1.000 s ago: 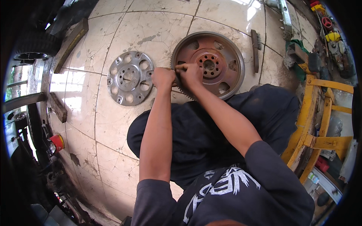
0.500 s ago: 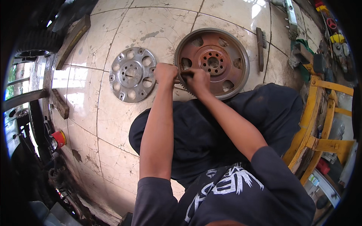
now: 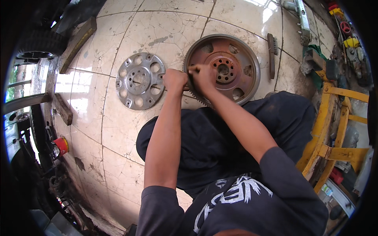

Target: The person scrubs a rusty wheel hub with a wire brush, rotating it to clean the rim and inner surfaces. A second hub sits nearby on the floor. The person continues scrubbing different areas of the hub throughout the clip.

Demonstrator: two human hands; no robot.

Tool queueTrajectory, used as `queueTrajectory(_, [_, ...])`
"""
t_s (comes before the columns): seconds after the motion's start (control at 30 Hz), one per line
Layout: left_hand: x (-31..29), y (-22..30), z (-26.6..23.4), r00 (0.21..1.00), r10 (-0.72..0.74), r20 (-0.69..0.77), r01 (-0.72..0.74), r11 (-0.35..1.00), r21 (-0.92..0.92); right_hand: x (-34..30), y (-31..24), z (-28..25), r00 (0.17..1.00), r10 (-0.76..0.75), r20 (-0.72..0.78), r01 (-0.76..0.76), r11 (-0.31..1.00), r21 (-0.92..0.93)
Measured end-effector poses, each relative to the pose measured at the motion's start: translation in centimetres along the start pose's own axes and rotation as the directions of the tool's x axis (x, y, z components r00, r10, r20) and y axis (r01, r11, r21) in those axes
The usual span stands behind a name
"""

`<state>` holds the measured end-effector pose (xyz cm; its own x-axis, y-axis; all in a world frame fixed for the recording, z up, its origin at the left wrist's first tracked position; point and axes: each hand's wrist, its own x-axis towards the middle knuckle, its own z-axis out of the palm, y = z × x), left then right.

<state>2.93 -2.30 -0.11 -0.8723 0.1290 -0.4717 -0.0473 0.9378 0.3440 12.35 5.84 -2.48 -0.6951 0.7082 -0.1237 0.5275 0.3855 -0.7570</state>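
Note:
A large rust-brown flywheel (image 3: 245, 84) with a toothed rim lies flat on the tiles, with a ring of bolt holes around its centre. My left hand (image 3: 175, 80) is closed in a fist at its left edge; whatever is inside the fist is hidden. Over the left part of the flywheel, my right hand (image 3: 203, 80) is curled and slightly blurred, fingers bent at the rim; I cannot make out what they grip. To the left of my fist lies a thinner silver flexplate (image 3: 130, 96) with large round holes, close to my knuckles.
A wooden-handled wire brush (image 3: 271, 59) lies right of the flywheel. Wooden blocks (image 3: 80, 41) and a red-yellow can (image 3: 61, 146) are on the left. A yellow metal frame (image 3: 328, 118) stands at the right, with tools and parts beyond it. My bent legs (image 3: 236, 133) border the flywheel.
My right hand has shifted slightly left and its fingers are raised at the rim. The left fist stays at the flywheel's edge. The whole view has tilted slightly.

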Motion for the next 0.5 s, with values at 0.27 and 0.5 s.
queueTrajectory(0.27, [1.9, -2.5, 0.2, 0.999, -0.029, 0.043, 0.032, 0.996, -0.078, -3.7, 0.7, 0.7, 0.994, 0.059, 0.093, -0.075, 0.982, 0.174])
queueTrajectory(0.5, [1.2, -1.3, -1.0, 0.993, -0.026, 0.113, 0.034, 0.997, -0.068, -1.8, -0.5, 2.6, 0.981, 0.140, -0.132, -0.123, 0.984, 0.128])
